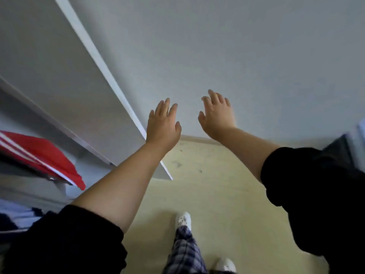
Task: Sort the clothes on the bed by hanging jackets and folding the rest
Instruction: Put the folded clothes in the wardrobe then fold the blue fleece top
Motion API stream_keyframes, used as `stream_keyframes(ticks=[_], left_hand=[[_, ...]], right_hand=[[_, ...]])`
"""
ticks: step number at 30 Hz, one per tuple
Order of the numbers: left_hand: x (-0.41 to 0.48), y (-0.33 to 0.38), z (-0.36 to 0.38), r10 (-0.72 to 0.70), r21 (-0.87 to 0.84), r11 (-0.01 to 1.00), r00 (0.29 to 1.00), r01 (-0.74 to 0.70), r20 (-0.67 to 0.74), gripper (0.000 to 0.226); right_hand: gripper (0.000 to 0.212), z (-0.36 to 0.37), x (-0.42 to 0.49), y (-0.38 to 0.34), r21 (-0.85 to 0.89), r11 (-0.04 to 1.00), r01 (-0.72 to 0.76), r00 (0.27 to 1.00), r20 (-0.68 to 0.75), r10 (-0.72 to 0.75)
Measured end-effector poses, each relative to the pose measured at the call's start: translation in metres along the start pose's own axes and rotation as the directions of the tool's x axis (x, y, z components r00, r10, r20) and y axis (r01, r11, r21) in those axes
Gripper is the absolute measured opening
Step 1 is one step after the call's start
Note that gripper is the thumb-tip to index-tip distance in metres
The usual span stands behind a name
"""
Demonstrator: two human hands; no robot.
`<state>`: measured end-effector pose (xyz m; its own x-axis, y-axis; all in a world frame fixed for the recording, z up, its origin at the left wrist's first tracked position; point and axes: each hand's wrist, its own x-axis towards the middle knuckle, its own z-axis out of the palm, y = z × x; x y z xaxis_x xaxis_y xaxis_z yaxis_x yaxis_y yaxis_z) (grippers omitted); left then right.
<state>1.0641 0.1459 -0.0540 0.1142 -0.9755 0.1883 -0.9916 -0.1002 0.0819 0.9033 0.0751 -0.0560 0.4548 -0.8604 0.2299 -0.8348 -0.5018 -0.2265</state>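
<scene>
A red jacket (42, 157) with white stripes hangs at the left, inside an open wardrobe. Both my arms reach forward over the floor toward a grey wall. My left hand (163, 123) is spread with straight fingers and holds nothing; it is in front of the edge of the white wardrobe door (110, 80). My right hand (216, 115) is also spread and empty, well to the right of the jacket. The bed is out of view.
The white wardrobe door stands open and runs diagonally from the top left down to the floor. More blue and white clothing (17, 216) shows at the lower left. The pale yellow floor (227, 184) lies below, with my feet in white shoes (183, 220).
</scene>
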Motion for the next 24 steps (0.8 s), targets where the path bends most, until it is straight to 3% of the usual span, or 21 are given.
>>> stream_keyframes(ticks=[6, 12, 18, 24], left_hand=[[0.037, 0.136, 0.068, 0.227, -0.069, 0.973, 0.961, -0.219, 0.159, 0.062], [0.103, 0.274, 0.137, 0.451, -0.126, 0.893, 0.852, -0.433, 0.266, 0.067], [0.150, 0.422, 0.189, 0.663, -0.179, 0.740, 0.656, -0.649, 0.360, 0.072], [0.121, 0.552, 0.222, 0.826, -0.223, 0.535, 0.450, -0.815, 0.339, 0.072]], right_hand=[[0.046, 0.010, -0.065, 0.146, -0.037, 0.955, -0.296, 0.954, 0.037, 0.297], [0.050, 0.011, -0.098, 0.284, -0.078, 0.835, -0.545, 0.834, 0.052, 0.550], [0.047, -0.003, -0.131, 0.415, -0.058, 0.623, -0.780, 0.622, 0.024, 0.782], [0.045, -0.017, -0.228, 0.490, -0.031, 0.362, -0.932, 0.363, -0.010, 0.932]])
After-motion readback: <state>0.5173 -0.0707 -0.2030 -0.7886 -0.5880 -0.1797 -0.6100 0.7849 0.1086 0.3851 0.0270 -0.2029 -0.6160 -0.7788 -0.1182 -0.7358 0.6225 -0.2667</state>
